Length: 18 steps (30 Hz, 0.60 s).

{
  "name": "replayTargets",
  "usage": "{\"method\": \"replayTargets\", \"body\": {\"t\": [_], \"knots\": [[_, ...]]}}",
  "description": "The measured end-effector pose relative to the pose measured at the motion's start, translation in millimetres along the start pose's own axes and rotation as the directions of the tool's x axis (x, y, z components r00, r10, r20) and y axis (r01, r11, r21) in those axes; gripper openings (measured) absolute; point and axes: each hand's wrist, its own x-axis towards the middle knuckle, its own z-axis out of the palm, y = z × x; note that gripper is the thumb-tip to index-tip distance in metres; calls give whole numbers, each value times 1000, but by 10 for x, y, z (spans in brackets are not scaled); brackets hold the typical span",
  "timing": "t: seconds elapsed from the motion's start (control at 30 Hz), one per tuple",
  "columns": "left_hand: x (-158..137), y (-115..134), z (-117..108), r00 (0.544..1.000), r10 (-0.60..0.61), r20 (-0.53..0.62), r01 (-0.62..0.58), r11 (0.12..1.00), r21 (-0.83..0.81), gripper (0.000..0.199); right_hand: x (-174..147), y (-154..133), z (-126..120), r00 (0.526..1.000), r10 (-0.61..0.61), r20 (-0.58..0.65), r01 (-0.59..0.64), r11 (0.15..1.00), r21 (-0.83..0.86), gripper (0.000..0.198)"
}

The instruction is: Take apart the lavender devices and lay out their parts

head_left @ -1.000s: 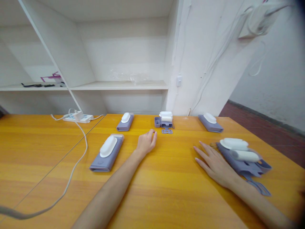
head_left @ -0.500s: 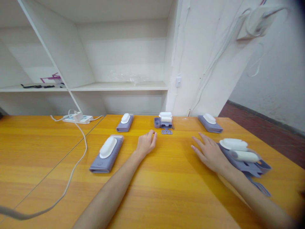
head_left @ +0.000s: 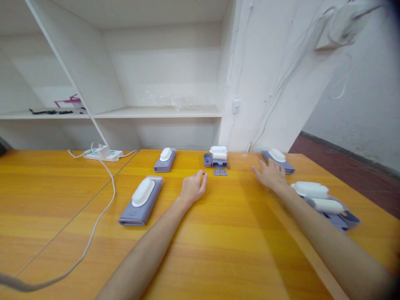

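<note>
My left hand [head_left: 193, 187] rests on the wooden table, fingers loosely curled with a gap at the thumb, holding nothing. Beyond it lies an unfolded grey-purple holder [head_left: 215, 160] with white rounded pieces and a small cut-out flap [head_left: 220, 172]. My right hand [head_left: 271, 176] is stretched forward with its fingers spread, just in front of a grey-purple case [head_left: 286, 168] topped by a white oval piece [head_left: 277, 155]; whether they touch I cannot tell. Another opened holder [head_left: 351, 220] with two white rounded pieces [head_left: 328, 205] lies right of my right forearm, which partly hides it.
Two more grey-purple cases, a near one [head_left: 136, 216] and a far one [head_left: 163, 167], lie at left with white oval tops. A power strip [head_left: 108, 156] with a trailing white cable [head_left: 113, 191] sits further left. White shelves [head_left: 159, 111] stand behind the table.
My right hand has moved forward and away from the opened holder at right, toward the case at the back right. My left hand has stayed in place.
</note>
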Motion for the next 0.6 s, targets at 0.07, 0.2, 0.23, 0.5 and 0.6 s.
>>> {"method": "replayTargets", "body": {"t": [0.07,0.2,0.23,0.5,0.6], "knots": [[0,-3,0,1000,2,6,-2,1000,1,30,105,81,54,997,51,66,-51,999,5,62],[-1,-4,4,1000,-7,16,7,1000,2,30,251,216,140,974,125,186,-124,992,-18,64],[-2,-3,4,1000,-8,15,8,1000,2,30,274,235,156,969,137,207,-135,991,-24,63],[4,19,-24,999,-16,34,15,1000,18,31,302,235,167,971,135,198,-127,991,-50,62],[6,17,-20,999,-9,33,9,1000,18,30,295,205,133,976,79,201,-71,996,-45,65]]}}
